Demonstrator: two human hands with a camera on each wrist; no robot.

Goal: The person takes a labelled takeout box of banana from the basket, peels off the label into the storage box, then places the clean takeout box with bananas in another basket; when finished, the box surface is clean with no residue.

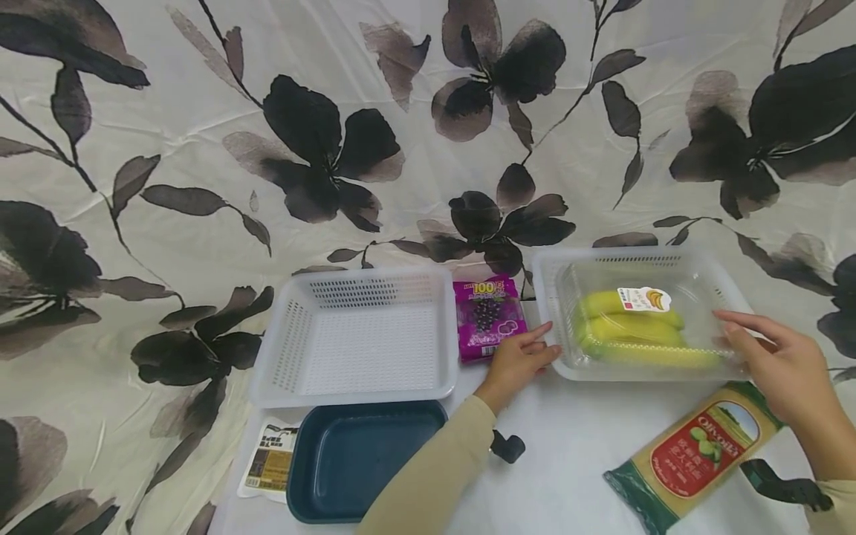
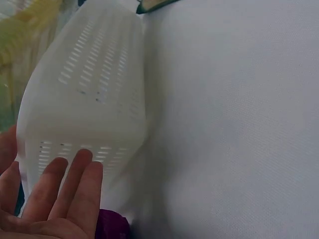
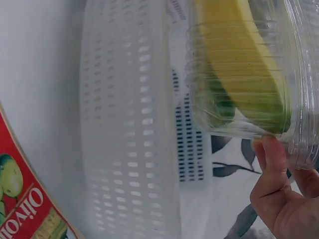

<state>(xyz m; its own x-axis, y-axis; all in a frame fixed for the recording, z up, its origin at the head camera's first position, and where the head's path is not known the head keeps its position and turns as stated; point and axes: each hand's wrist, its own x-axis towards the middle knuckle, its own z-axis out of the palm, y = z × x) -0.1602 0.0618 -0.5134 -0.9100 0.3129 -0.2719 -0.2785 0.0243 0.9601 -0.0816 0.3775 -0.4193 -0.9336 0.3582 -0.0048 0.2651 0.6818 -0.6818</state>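
Observation:
Yellow-green bananas lie in a clear plastic box with a white label on its lid. My right hand pinches the right end of this box; the right wrist view shows the thumb and fingers at its edge. The box is over the right white perforated basket, raised at the right end above the rim. Whether its other end touches the basket floor I cannot tell. My left hand rests against that basket's left side, with fingers extended along the slotted wall.
A second white basket stands left, beside a purple candy bag. Nearer are a dark blue tray and a white-and-brown packet. An Olivoila pasta bag lies front right. Floral cloth is behind.

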